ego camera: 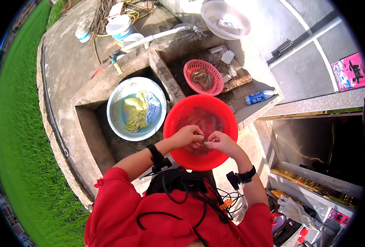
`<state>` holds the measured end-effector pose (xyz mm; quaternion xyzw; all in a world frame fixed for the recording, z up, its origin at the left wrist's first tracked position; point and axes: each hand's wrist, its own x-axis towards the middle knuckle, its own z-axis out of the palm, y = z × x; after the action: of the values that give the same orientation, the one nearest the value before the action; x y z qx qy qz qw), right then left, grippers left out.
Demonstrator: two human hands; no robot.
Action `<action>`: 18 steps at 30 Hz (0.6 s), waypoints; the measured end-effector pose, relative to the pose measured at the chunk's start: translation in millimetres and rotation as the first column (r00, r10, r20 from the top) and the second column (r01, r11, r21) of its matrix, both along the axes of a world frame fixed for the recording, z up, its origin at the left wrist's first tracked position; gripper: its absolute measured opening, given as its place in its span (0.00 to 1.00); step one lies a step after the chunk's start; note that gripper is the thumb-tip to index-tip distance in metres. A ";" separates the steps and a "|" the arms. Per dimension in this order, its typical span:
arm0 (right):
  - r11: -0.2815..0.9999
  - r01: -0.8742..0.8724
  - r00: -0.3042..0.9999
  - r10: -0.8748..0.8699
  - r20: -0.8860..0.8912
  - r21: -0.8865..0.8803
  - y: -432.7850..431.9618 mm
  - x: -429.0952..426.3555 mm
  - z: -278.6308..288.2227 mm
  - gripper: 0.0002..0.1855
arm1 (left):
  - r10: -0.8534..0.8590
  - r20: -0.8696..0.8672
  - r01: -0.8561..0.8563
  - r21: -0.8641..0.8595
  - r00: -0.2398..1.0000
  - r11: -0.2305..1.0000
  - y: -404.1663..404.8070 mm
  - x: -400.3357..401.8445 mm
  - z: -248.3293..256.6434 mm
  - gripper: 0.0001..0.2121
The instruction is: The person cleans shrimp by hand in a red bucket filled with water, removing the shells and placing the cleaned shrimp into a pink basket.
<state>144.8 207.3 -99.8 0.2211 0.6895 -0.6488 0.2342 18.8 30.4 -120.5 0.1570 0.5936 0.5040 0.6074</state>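
Observation:
A red plastic basin stands right in front of me, with water and several long, pale, greyish pieces in it, perhaps shrimp. Over its near half, my left hand has thumb and fingertips pinched together. Close beside it on the right, my right hand is pinched the same way, its fingertips almost meeting the left ones. Whatever may be between the fingers is too small or hidden to make out. Past the basin, a pink plastic basket holds a heap of greyish-brown, shrimp-like pieces.
A metal basin with wet yellow and blue cloths sits in the left bay of a concrete sink. In the right bay are brushes and a blue-labelled bottle. A pipe with taps runs behind. Cables hang at my lap.

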 end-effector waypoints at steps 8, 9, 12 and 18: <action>0.880 -0.130 0.932 0.266 -0.247 0.457 -6.0 -11.3 -3.6 0.15 | 0.116 0.144 -0.119 0.010 0.983 0.993 -1.8 -3.7 10.8 0.08; 0.924 -0.148 0.955 0.226 -0.191 0.352 -6.2 -14.5 0.8 0.14 | 0.119 0.142 -0.122 0.013 0.983 0.992 -3.3 -3.9 9.4 0.08; 0.966 -0.153 0.976 0.181 -0.121 0.210 -1.4 -25.8 17.2 0.13 | 0.158 0.178 -0.180 0.114 0.971 0.977 -6.1 -7.5 8.7 0.09; 0.986 0.077 0.991 -0.060 -0.119 0.150 31.8 -78.7 53.2 0.10 | 0.298 0.113 -0.311 0.121 0.948 0.943 -14.1 -12.5 -6.1 0.09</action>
<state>66.1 239.1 -46.6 0.2249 0.7418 -0.6127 0.1542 6.3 16.3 -126.6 0.0810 0.5456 0.6384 0.5369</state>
